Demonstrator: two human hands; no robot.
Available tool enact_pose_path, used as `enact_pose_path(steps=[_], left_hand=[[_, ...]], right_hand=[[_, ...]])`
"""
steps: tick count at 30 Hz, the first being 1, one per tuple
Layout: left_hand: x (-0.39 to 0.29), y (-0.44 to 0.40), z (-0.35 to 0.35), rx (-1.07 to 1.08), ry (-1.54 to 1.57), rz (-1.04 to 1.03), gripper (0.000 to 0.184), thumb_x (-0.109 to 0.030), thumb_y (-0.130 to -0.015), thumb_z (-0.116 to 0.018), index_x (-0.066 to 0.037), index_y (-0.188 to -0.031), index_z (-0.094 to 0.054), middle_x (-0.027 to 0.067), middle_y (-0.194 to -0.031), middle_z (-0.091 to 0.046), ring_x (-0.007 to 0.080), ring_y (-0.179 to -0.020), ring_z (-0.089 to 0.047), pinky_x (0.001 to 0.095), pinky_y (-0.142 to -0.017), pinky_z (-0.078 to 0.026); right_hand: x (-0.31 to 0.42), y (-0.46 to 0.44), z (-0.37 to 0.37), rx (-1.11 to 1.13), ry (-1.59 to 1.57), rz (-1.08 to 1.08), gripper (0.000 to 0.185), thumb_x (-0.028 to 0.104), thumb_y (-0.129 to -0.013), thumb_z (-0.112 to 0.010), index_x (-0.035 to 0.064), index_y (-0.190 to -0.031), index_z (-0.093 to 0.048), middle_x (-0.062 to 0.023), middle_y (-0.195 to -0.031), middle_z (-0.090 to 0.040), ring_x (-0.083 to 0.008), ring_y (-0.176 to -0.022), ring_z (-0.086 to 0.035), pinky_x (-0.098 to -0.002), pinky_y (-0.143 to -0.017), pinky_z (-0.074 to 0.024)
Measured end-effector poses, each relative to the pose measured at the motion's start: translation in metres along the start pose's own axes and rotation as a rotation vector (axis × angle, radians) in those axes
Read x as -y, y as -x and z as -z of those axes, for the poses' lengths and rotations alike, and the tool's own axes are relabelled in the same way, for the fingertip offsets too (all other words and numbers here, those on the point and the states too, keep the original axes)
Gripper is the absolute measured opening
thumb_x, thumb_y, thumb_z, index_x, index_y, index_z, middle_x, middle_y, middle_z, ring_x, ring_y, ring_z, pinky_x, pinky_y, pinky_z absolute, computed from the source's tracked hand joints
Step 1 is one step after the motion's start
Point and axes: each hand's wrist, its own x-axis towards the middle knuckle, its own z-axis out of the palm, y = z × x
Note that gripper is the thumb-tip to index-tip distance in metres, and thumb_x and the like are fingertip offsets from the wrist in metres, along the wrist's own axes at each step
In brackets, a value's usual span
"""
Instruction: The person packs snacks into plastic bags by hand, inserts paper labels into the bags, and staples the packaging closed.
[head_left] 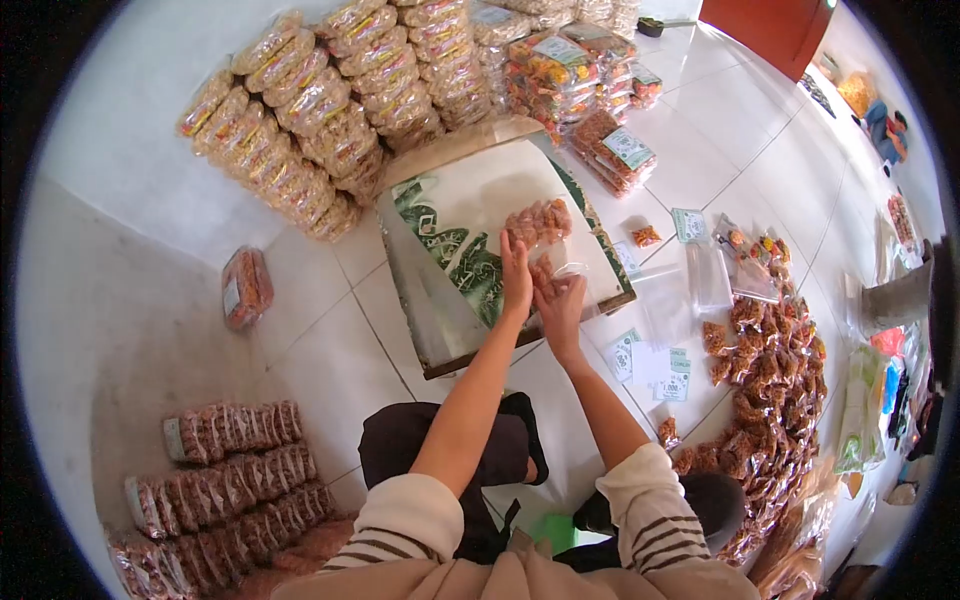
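Observation:
A clear plastic bag [540, 222] filled with small reddish-brown snack packets lies on a low box-like stand with a white and green top [455, 215]. My left hand [517, 275] presses along the bag's left side, fingers stretched upward and thumb toward the packets. At the bag's lower end, my right hand [560, 302] has its fingers curled on the plastic near a few packets. Part of the contents is hidden by my fingers. Just right of the stand lie a single snack packet [645, 236] and empty clear bags [708, 280].
Loose snack packets [770, 400] form a long pile on the tiled floor at right. Printed labels [672, 375] lie before it. Stacked bags of pale snacks [300, 100] line the wall. Filled packs [240, 430] sit in rows at lower left; another pack [246, 288] lies above them.

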Motion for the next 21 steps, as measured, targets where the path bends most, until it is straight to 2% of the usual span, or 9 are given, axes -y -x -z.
enact_pose_path(steps=[2,4,6,7,9,13,18,20,21], left_hand=[[0.009,-0.003,-0.002,0.018,0.025,0.03,0.069,-0.045,-0.088,-0.041,-0.006,-0.137,-0.012,0.0108,-0.141,-0.017,0.0225,-0.127,-0.022,0.0321,-0.103,-0.019],[0.023,-0.003,-0.005,0.037,0.117,-0.054,0.065,-0.035,-0.09,-0.042,-0.004,-0.137,-0.01,0.0122,-0.142,-0.014,0.0228,-0.128,-0.018,0.0309,-0.104,-0.017],[0.013,-0.002,0.002,0.047,0.075,-0.026,0.065,-0.032,-0.089,-0.045,-0.004,-0.137,-0.01,0.0121,-0.141,-0.015,0.0219,-0.128,-0.02,0.03,-0.103,-0.019],[0.006,-0.002,0.003,0.058,0.112,0.028,0.065,-0.032,-0.089,-0.045,-0.005,-0.137,-0.01,0.0124,-0.141,-0.016,0.0218,-0.128,-0.021,0.0302,-0.103,-0.019],[0.003,-0.004,0.003,0.068,0.154,0.081,0.064,-0.031,-0.089,-0.045,-0.005,-0.137,-0.011,0.0127,-0.141,-0.016,0.0217,-0.127,-0.021,0.0303,-0.103,-0.02],[0.006,0.003,0.0,0.079,0.113,0.088,0.063,-0.03,-0.09,-0.044,-0.007,-0.138,-0.009,0.0135,-0.141,-0.017,0.0229,-0.127,-0.022,0.0308,-0.103,-0.02],[-0.001,0.017,-0.005,0.059,0.01,0.071,0.059,-0.022,-0.091,-0.041,-0.008,-0.138,-0.008,0.0149,-0.14,-0.018,0.0243,-0.127,-0.022,0.032,-0.103,-0.02],[0.005,0.016,-0.007,0.042,0.014,0.082,0.055,-0.023,-0.092,-0.038,-0.012,-0.138,-0.011,0.0108,-0.141,-0.019,0.0225,-0.126,-0.026,0.0307,-0.101,-0.023],[0.016,0.011,-0.006,-0.015,-0.136,-0.036,0.053,-0.021,-0.091,-0.04,-0.013,-0.138,-0.015,0.0136,-0.138,-0.023,0.0253,-0.123,-0.027,0.0324,-0.1,-0.025]], right_hand=[[-0.004,-0.008,-0.015,0.086,0.051,-0.083,0.026,0.012,-0.078,-0.059,-0.003,-0.09,-0.041,-0.0168,-0.088,-0.043,-0.0319,-0.086,-0.045,-0.0373,-0.073,-0.038],[-0.008,-0.017,-0.029,0.083,-0.035,-0.148,0.021,0.011,-0.081,-0.053,-0.0023,-0.089,-0.04,-0.0187,-0.09,-0.043,-0.0333,-0.09,-0.043,-0.0382,-0.078,-0.0362],[-0.008,-0.018,-0.035,0.08,-0.946,-0.631,0.023,0.008,-0.081,-0.049,-0.0039,-0.099,-0.04,-0.0236,-0.103,-0.042,-0.0365,-0.1,-0.039,-0.0401,-0.086,-0.0327],[-0.007,-0.015,-0.032,0.083,-0.945,-0.633,0.023,0.008,-0.081,-0.049,-0.0039,-0.099,-0.04,-0.0236,-0.103,-0.042,-0.0365,-0.1,-0.039,-0.0401,-0.086,-0.0327],[-0.01,-0.006,-0.022,0.163,0.008,0.169,0.036,0.005,-0.08,-0.049,-0.0029,-0.114,-0.039,-0.0229,-0.118,-0.041,-0.0359,-0.105,-0.041,-0.0408,-0.09,-0.0314],[-0.016,-0.014,-0.014,0.273,0.027,0.181,0.044,0.001,-0.075,-0.053,0.0009,-0.118,-0.043,-0.0177,-0.121,-0.045,-0.035,-0.106,-0.043,-0.0432,-0.093,-0.0294],[-0.001,-0.036,-0.015,0.209,-0.069,0.096,0.034,-0.002,-0.07,-0.055,0.0032,-0.104,-0.057,-0.0144,-0.114,-0.052,-0.0335,-0.101,-0.046,-0.0376,-0.09,-0.0365],[-0.012,-0.033,-0.02,0.21,-0.017,0.143,0.041,-0.003,-0.074,-0.052,0.0055,-0.114,-0.052,-0.0154,-0.114,-0.051,-0.0318,-0.099,-0.047,-0.0346,-0.088,-0.039],[-0.007,-0.034,-0.016,0.237,-0.119,0.099,0.043,-0.001,-0.076,-0.052,0.0063,-0.118,-0.048,-0.0159,-0.117,-0.049,-0.0324,-0.102,-0.045,-0.0353,-0.089,-0.0377]])
